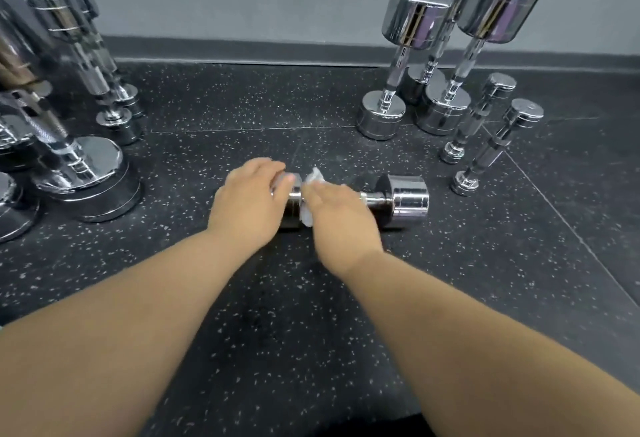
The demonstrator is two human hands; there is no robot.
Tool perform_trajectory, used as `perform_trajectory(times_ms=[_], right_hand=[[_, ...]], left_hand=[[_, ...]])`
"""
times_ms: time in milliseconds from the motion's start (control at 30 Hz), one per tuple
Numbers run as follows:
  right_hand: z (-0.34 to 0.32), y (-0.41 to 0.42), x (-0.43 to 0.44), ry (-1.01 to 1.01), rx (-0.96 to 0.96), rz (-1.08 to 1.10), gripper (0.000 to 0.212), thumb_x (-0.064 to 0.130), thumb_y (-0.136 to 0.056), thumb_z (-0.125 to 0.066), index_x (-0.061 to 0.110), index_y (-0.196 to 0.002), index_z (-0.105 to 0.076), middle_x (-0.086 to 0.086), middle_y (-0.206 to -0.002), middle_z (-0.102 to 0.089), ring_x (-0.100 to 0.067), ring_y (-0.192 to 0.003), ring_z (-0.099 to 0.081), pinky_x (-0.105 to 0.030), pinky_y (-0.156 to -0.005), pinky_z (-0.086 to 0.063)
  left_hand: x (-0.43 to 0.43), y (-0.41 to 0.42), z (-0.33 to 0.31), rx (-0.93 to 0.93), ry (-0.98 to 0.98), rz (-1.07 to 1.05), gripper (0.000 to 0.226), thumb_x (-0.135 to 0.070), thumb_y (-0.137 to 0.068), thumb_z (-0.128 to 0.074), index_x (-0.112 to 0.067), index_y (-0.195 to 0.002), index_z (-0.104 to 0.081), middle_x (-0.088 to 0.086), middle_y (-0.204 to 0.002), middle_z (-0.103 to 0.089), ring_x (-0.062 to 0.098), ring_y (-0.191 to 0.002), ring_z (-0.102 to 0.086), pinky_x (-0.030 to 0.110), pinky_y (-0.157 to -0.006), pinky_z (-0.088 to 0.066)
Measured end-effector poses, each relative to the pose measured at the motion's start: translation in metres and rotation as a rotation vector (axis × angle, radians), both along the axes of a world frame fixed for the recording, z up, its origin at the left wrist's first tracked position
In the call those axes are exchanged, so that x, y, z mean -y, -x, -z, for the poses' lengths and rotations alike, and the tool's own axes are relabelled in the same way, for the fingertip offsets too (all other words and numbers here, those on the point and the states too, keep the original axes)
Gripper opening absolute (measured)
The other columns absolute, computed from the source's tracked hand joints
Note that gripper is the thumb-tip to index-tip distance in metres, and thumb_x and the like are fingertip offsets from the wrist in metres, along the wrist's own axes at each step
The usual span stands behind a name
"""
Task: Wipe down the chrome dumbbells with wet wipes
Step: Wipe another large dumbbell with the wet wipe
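A chrome dumbbell lies on its side on the speckled black floor, mid-frame. My left hand covers its left head, fingers curled over the top of it. My right hand grips a white wet wipe wrapped round the handle, right beside the left head. Wipe edges stick out above and below my fingers. The right head of the dumbbell is bare and shiny.
Three big chrome dumbbells stand on end at the back right, with two small ones beside them. More upright dumbbells crowd the left edge. A grey wall with a dark skirting runs along the back.
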State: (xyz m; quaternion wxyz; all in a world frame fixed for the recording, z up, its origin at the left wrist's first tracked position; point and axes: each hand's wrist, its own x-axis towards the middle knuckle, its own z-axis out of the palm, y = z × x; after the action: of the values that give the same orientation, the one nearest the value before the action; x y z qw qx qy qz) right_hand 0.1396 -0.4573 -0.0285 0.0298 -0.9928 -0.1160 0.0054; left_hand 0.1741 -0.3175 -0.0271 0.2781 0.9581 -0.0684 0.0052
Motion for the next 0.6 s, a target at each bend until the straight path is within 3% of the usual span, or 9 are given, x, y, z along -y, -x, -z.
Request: perform_trajectory(times_ms=[67,133,233,333,433,600], right_hand=[[0.010,0.001,0.004,0.058,-0.022,-0.018,0.067,0.008,-0.098,-0.034,0.012,-0.157,-0.004,-0.004,-0.165,-0.009,-0.020,-0.152,-0.005,-0.037,-0.123,-0.001],[0.010,-0.006,0.025,0.186,-0.047,0.075,0.073,0.009,-0.097,-0.032,0.012,-0.155,0.012,-0.003,-0.165,0.007,-0.017,-0.152,0.009,-0.041,-0.120,0.012],[-0.004,-0.022,0.052,0.366,-0.089,0.207,0.075,0.010,-0.095,-0.035,0.008,-0.155,0.008,-0.006,-0.166,-0.001,-0.018,-0.152,0.003,-0.045,-0.118,0.014],[-0.008,-0.033,0.023,0.201,-0.059,0.150,0.067,0.015,-0.091,-0.044,0.010,-0.153,-0.018,-0.004,-0.156,-0.030,-0.019,-0.147,-0.022,-0.048,-0.122,0.007],[-0.004,-0.033,-0.003,0.026,-0.079,0.024,0.064,0.013,-0.091,-0.048,0.015,-0.151,-0.025,0.001,-0.150,-0.039,-0.015,-0.141,-0.032,-0.041,-0.123,0.006],[-0.021,-0.037,0.049,0.496,-0.118,0.121,0.066,0.020,-0.094,-0.045,0.014,-0.154,-0.018,-0.003,-0.156,-0.033,-0.020,-0.147,-0.022,-0.054,-0.117,0.016]], left_hand=[[0.005,-0.018,-0.004,-0.055,0.018,-0.046,0.039,-0.040,-0.104,-0.030,-0.024,-0.128,-0.057,0.002,-0.139,-0.051,0.028,-0.123,-0.045,0.044,-0.105,-0.037],[0.007,-0.033,-0.008,-0.155,-0.008,-0.086,0.043,-0.042,-0.104,-0.023,-0.023,-0.123,-0.056,0.007,-0.128,-0.054,0.030,-0.113,-0.049,0.046,-0.100,-0.040],[0.010,-0.045,-0.008,-0.224,-0.086,-0.118,0.041,-0.036,-0.106,-0.022,-0.017,-0.129,-0.050,0.010,-0.122,-0.051,0.033,-0.111,-0.049,0.049,-0.100,-0.040],[0.012,-0.045,-0.006,-0.214,-0.042,-0.142,0.043,-0.039,-0.105,-0.019,-0.016,-0.124,-0.051,0.005,-0.110,-0.048,0.030,-0.101,-0.050,0.051,-0.100,-0.041],[0.013,-0.041,-0.006,-0.191,-0.032,-0.147,0.045,-0.042,-0.105,-0.018,-0.018,-0.119,-0.052,0.005,-0.113,-0.050,0.028,-0.096,-0.049,0.051,-0.098,-0.041],[0.009,-0.027,-0.003,-0.155,-0.114,-0.065,0.042,-0.044,-0.104,-0.016,-0.023,-0.122,-0.048,0.002,-0.120,-0.048,0.025,-0.096,-0.051,0.048,-0.094,-0.042]])
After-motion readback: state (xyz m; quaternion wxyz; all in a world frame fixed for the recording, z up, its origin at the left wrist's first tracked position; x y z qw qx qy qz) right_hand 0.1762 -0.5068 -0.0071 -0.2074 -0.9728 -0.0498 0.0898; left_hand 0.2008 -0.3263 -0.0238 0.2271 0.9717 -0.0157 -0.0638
